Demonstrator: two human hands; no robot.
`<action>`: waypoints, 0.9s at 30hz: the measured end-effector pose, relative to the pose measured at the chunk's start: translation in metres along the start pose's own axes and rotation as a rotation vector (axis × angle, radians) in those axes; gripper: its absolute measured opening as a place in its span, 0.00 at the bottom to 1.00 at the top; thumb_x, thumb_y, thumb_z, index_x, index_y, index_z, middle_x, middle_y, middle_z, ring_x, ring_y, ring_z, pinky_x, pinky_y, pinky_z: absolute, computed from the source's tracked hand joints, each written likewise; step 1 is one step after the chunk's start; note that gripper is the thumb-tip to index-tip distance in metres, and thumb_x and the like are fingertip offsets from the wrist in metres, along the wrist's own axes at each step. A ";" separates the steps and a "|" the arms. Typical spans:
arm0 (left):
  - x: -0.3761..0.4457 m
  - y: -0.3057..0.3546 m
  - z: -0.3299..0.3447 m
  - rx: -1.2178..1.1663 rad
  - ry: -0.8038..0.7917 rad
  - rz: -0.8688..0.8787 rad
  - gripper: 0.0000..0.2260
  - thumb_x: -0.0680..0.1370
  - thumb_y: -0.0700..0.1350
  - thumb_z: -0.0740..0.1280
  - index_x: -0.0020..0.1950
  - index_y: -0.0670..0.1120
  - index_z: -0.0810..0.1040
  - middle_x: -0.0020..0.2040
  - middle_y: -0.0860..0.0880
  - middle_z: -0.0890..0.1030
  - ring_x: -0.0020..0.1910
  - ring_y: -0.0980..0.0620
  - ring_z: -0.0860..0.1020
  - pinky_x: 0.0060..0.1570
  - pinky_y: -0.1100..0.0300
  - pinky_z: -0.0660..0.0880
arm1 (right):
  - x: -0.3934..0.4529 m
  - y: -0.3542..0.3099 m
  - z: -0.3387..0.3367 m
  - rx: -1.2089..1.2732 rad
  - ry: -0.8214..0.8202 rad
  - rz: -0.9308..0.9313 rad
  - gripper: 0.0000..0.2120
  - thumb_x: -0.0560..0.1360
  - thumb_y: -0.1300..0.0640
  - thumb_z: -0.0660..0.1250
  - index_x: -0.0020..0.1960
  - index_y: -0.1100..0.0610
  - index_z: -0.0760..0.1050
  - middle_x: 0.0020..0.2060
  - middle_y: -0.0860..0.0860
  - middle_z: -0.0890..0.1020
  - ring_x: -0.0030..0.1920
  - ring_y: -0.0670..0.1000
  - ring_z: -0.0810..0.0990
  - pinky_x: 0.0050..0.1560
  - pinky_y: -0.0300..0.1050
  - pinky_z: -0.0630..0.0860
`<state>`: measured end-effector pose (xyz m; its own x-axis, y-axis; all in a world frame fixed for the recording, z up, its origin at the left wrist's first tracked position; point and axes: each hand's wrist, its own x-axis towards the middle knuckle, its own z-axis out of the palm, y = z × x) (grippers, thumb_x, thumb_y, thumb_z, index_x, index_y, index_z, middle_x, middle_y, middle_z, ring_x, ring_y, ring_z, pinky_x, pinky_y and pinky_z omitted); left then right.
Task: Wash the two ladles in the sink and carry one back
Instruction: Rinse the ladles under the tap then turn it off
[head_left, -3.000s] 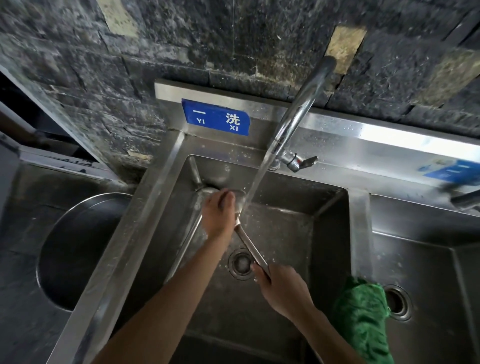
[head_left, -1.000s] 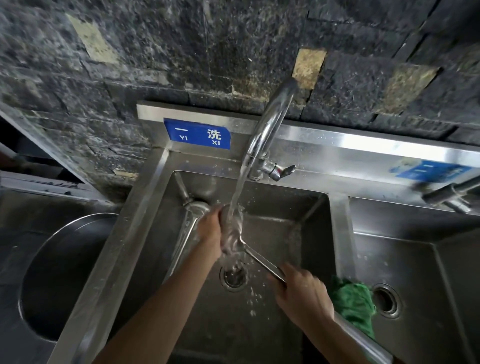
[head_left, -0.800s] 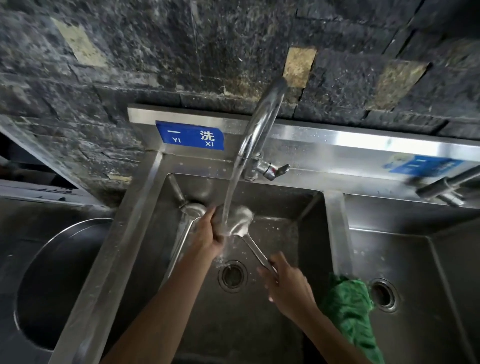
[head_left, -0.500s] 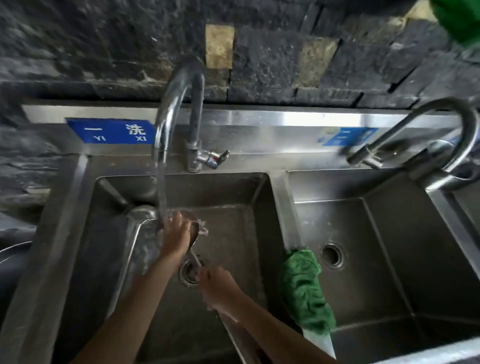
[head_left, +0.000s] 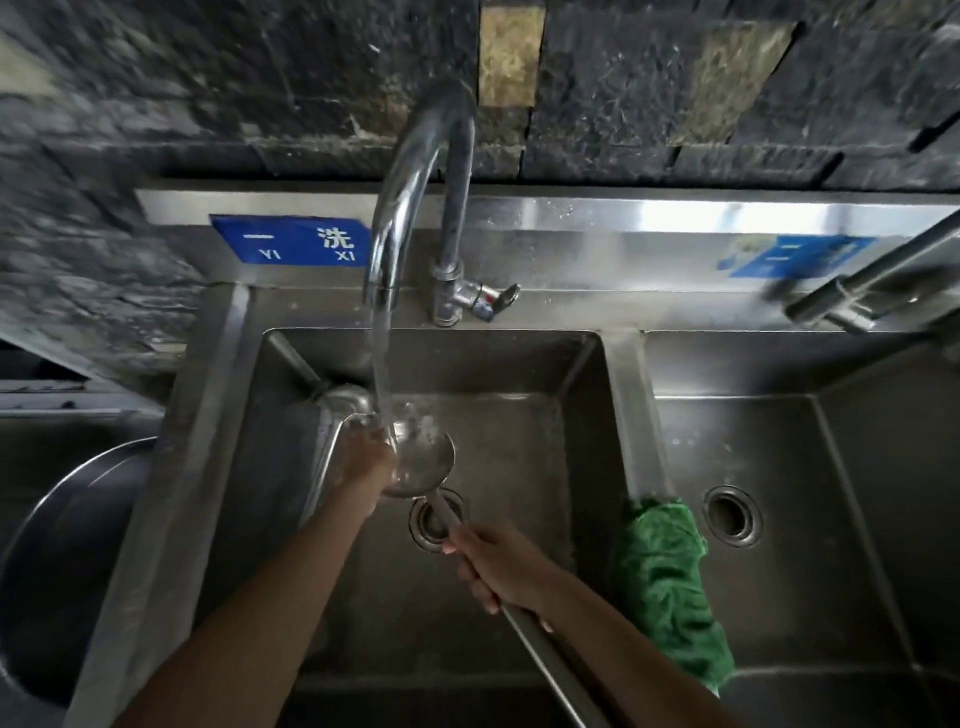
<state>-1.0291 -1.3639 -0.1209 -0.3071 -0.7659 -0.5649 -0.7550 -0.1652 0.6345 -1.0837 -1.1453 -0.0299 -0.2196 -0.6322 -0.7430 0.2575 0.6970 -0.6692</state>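
Observation:
A steel ladle (head_left: 423, 460) is held over the left sink basin (head_left: 519, 452), its bowl facing up under the running water from the tap (head_left: 410, 171). My right hand (head_left: 493, 564) grips its long handle above the drain. My left hand (head_left: 366, 460) cups the left side of the bowl, fingers in the stream. A second ladle (head_left: 340, 402) lies in the basin's far left corner, its handle running along the left wall towards me.
A green cloth (head_left: 667, 587) hangs over the divider between the basins. The right basin (head_left: 779, 519) has its own drain and a second tap (head_left: 857, 291) above. A large metal bowl (head_left: 62, 561) sits left of the sink. A dark stone wall rises behind.
The view has swung back left and nearer the sink. The ladle bowl has turned to face up under the stream, with my left hand moved from over it to its left side.

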 end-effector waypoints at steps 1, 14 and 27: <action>0.006 -0.007 0.007 -0.242 -0.021 -0.122 0.09 0.81 0.46 0.60 0.59 0.49 0.76 0.56 0.42 0.81 0.49 0.43 0.83 0.44 0.42 0.82 | 0.006 -0.001 0.002 -0.019 0.031 -0.025 0.16 0.84 0.51 0.58 0.49 0.61 0.76 0.28 0.52 0.72 0.21 0.47 0.69 0.23 0.41 0.68; -0.049 0.039 -0.009 -1.022 -0.053 -0.174 0.16 0.80 0.55 0.63 0.52 0.44 0.81 0.43 0.46 0.84 0.28 0.54 0.78 0.24 0.60 0.75 | 0.075 -0.038 0.013 -0.442 0.244 -0.159 0.13 0.82 0.48 0.62 0.52 0.56 0.79 0.42 0.56 0.84 0.42 0.56 0.83 0.40 0.47 0.73; -0.094 0.052 -0.059 -0.055 0.120 0.054 0.13 0.80 0.49 0.58 0.50 0.42 0.78 0.46 0.44 0.82 0.43 0.46 0.79 0.39 0.54 0.73 | 0.084 -0.074 0.034 -0.616 0.187 -0.316 0.19 0.82 0.49 0.61 0.34 0.52 0.68 0.28 0.47 0.74 0.30 0.49 0.74 0.31 0.45 0.68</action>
<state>-1.0055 -1.3366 -0.0037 -0.2725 -0.8426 -0.4644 -0.7054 -0.1533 0.6920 -1.0890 -1.2612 -0.0424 -0.3673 -0.8054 -0.4653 -0.4111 0.5893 -0.6955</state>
